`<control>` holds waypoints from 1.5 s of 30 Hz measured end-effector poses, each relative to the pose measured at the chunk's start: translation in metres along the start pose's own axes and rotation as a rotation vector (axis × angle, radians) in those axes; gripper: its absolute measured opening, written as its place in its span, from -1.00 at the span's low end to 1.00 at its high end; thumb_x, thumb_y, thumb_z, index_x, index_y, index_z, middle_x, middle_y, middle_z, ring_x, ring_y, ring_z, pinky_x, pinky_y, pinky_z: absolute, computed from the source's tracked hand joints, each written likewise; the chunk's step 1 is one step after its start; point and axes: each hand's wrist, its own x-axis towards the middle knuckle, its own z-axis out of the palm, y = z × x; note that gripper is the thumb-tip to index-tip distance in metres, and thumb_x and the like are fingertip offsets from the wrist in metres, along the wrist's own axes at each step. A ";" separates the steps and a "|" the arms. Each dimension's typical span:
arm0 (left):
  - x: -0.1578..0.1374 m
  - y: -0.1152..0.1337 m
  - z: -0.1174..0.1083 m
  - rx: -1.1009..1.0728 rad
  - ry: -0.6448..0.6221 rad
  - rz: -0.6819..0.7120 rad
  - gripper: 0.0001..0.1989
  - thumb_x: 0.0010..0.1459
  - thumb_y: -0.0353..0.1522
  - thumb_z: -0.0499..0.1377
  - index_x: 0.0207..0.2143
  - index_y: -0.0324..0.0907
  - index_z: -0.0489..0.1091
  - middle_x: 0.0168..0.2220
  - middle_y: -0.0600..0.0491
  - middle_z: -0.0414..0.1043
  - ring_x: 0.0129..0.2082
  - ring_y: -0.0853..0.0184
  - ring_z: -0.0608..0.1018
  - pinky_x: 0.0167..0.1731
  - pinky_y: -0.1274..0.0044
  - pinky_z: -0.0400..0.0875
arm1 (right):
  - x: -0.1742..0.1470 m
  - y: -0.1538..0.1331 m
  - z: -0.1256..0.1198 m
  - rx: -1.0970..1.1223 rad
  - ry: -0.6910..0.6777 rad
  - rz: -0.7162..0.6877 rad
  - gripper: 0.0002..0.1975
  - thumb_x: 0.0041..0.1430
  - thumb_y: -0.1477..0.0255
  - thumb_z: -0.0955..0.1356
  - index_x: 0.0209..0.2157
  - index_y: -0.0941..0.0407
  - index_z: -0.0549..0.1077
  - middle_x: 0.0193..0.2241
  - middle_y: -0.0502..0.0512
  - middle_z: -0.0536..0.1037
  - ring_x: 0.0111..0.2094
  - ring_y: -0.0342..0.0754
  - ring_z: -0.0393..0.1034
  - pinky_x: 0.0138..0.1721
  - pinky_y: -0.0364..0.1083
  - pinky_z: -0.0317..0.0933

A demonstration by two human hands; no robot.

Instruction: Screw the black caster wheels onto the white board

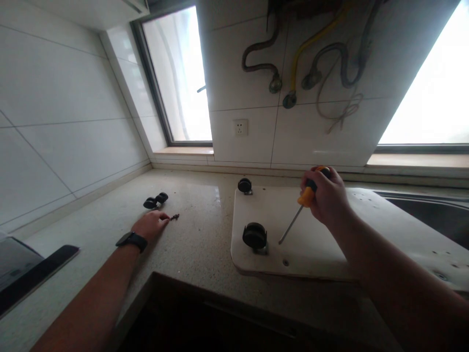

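Note:
My right hand (324, 193) is wrapped round the orange-and-black handle of a screwdriver (306, 195). Its metal shaft slants down to the left, with the tip over a white board (315, 249) close to a black caster wheel (254, 236). A second caster wheel (244, 185) stands at the board's far left corner. On the countertop, my left hand (152, 223) has its fingers pinched at a few small dark screws (175, 216). Just behind that hand lie two loose caster wheels (156, 200). A dark watch (131, 240) is on my left wrist.
The speckled countertop (205, 234) has a dark opening (205, 318) at its front. A sink (428, 210) lies at the right, partly covered by the board. At the left edge is a dark-edged object (40, 274). Hoses (298, 54) and a socket (241, 127) are on the wall.

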 end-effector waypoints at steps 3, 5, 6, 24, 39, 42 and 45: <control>-0.002 0.003 0.006 -0.003 0.042 -0.030 -0.62 0.14 -0.14 0.13 -0.21 -0.16 0.63 -0.13 -0.17 0.63 -0.10 -0.02 0.60 -0.06 0.29 0.42 | 0.000 -0.002 0.000 0.007 0.011 0.003 -0.76 -0.11 0.48 0.46 -0.41 0.00 0.35 -0.63 -0.12 0.40 -0.67 -0.17 0.24 -0.77 -0.21 0.12; -0.004 0.006 0.008 -0.026 0.071 -0.044 -0.63 0.12 -0.15 0.14 -0.23 -0.18 0.63 -0.14 -0.18 0.62 -0.10 -0.02 0.60 -0.04 0.27 0.41 | 0.000 -0.003 -0.001 0.013 0.016 0.012 -0.75 -0.12 0.48 0.47 -0.41 0.00 0.34 -0.63 -0.12 0.40 -0.67 -0.16 0.25 -0.77 -0.21 0.12; -0.005 0.007 0.008 -0.045 0.086 -0.050 -0.65 0.11 -0.16 0.16 -0.25 -0.19 0.62 -0.15 -0.18 0.62 -0.11 -0.02 0.60 -0.04 0.27 0.41 | 0.001 -0.003 -0.001 0.016 0.021 0.017 -0.75 -0.13 0.48 0.47 -0.41 0.01 0.34 -0.64 -0.12 0.40 -0.66 -0.16 0.25 -0.77 -0.21 0.12; -0.078 0.229 -0.024 -0.932 -0.042 0.369 -0.78 0.27 -0.19 0.19 -0.22 -0.16 0.44 -0.34 0.09 0.43 -0.41 0.39 0.42 -0.39 0.55 0.33 | -0.008 -0.005 0.004 0.135 -0.007 0.047 -0.50 -0.14 0.26 0.59 -0.29 0.03 0.27 -0.49 -0.16 0.44 -0.55 -0.20 0.40 -0.66 -0.23 0.37; -0.100 0.246 -0.027 -0.959 -0.144 0.380 -0.80 0.29 -0.20 0.19 -0.24 -0.15 0.45 -0.35 0.06 0.44 -0.39 0.36 0.43 -0.37 0.52 0.35 | -0.024 -0.012 0.012 0.114 -0.195 0.041 -0.50 -0.11 0.28 0.58 -0.29 0.01 0.22 -0.52 -0.11 0.50 -0.58 -0.15 0.40 -0.72 -0.22 0.26; -0.100 0.246 -0.027 -0.960 -0.137 0.377 -0.79 0.28 -0.20 0.19 -0.26 -0.16 0.46 -0.36 0.07 0.43 -0.41 0.37 0.42 -0.41 0.54 0.33 | -0.025 -0.012 0.012 0.107 -0.204 0.036 -0.51 -0.10 0.28 0.57 -0.29 0.00 0.23 -0.52 -0.12 0.49 -0.57 -0.14 0.40 -0.71 -0.21 0.28; -0.102 0.248 -0.028 -0.932 -0.130 0.365 -0.79 0.28 -0.21 0.20 -0.27 -0.17 0.46 -0.39 0.09 0.42 -0.45 0.40 0.40 -0.45 0.56 0.31 | -0.026 -0.014 0.012 0.103 -0.209 0.031 -0.51 -0.10 0.29 0.57 -0.28 0.00 0.23 -0.53 -0.13 0.49 -0.57 -0.14 0.39 -0.71 -0.20 0.28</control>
